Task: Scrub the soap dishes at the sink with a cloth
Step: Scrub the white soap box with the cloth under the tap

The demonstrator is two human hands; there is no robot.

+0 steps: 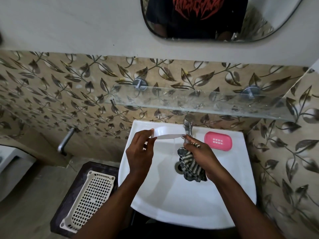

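Left hand pinches the white dish by one end under the tap, right hand clutching the cloth. Wet plastic held like that could easily slip into the sink.

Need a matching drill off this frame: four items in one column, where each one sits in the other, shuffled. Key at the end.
Things
1. white soap dish
2. pink soap dish
3. striped cloth
4. cream basket

Places
A. on the sink rim, right of the tap
B. gripped in the right hand, hanging over the basin
C. on the dark stand left of the sink
D. pinched by the left hand, up beside the tap

Pairs: 1-D, 2-A, 3-B, 4-C
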